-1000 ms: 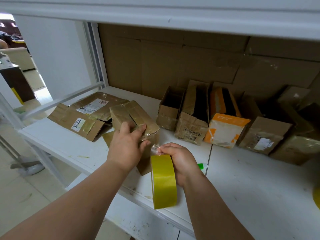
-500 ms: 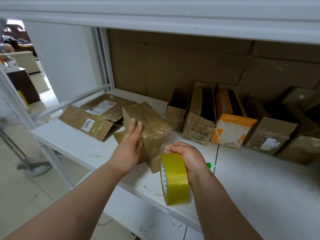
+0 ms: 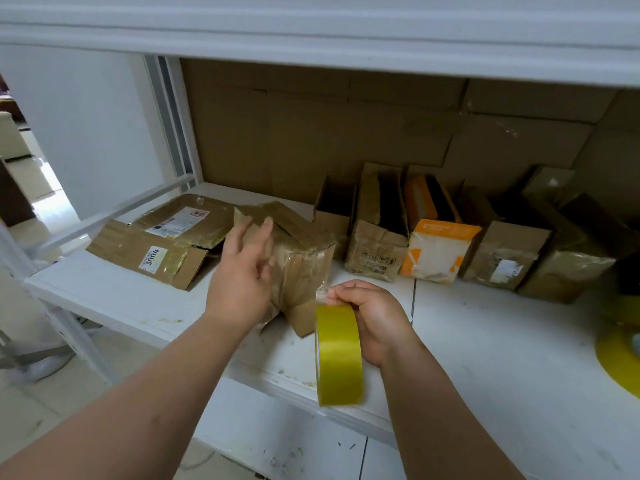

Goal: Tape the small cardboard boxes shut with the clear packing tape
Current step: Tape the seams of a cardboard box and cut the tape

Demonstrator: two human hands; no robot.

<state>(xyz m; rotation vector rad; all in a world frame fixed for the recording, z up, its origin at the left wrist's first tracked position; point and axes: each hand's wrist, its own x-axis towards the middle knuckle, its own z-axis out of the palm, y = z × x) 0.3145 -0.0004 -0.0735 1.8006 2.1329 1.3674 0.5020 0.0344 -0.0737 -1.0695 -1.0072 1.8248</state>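
Mid-wrap: left hand [image 3: 242, 271], fingers straight, is pressing the box [image 3: 298, 261]; right hand [image 3: 374, 320] is gripping the tape roll [image 3: 338, 355], pinching its loose end. Next, probably pulling tape across.

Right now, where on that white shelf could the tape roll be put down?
Bare shelf lies right of the right hand, in front of the row of open boxes. It is crowded at the back and left, around the flattened cartons and the box being taped.

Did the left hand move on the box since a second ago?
Yes. The left hand has opened and slid up the taped box, fingertips now nearer the flattened cardboard; a second ago it gripped the box's front.
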